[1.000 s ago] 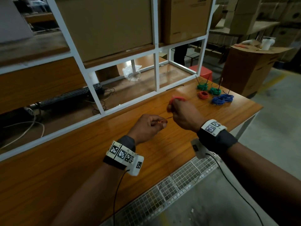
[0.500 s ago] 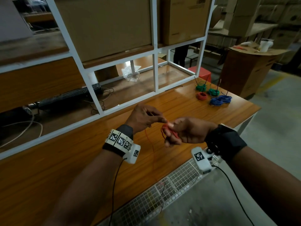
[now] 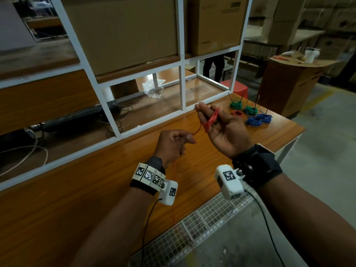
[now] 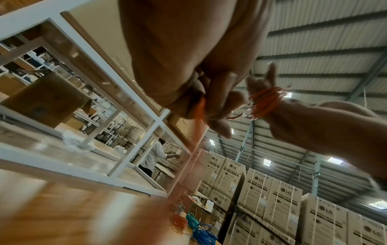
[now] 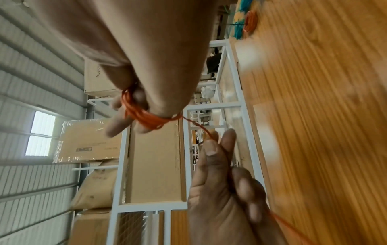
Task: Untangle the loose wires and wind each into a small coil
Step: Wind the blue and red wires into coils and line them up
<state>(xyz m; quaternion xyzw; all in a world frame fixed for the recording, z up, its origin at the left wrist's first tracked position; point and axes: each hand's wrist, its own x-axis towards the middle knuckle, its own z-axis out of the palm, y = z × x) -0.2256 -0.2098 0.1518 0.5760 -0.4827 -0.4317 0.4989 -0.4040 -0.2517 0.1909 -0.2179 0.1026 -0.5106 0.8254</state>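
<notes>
Two hands work one red wire (image 3: 211, 120) above a wooden tabletop (image 3: 81, 191). The right hand (image 3: 221, 130), palm up with fingers nearly straight, carries several thin, glossy loops of this wire wound around its fingers; its grip is slack, the loops merely encircling the fingers. The left hand (image 3: 173, 143) has its grip clenched on the wire, pinching the strand just beside the loops, while the loose tail hangs down past the wrist to the tabletop edge. Five finished coils lie near the far right corner of the tabletop: two green coils (image 3: 243, 107), one red coil (image 3: 238, 113) and two blue coils (image 3: 258, 120), lying close together, each small and roughly ring-shaped. Compared with half a second earlier, the right hand has rotated palm-up and risen away from the left hand, and the wire between them is now taut. Behind stands a white metal frame (image 3: 182, 87) with cardboard boxes (image 3: 123, 29).
</notes>
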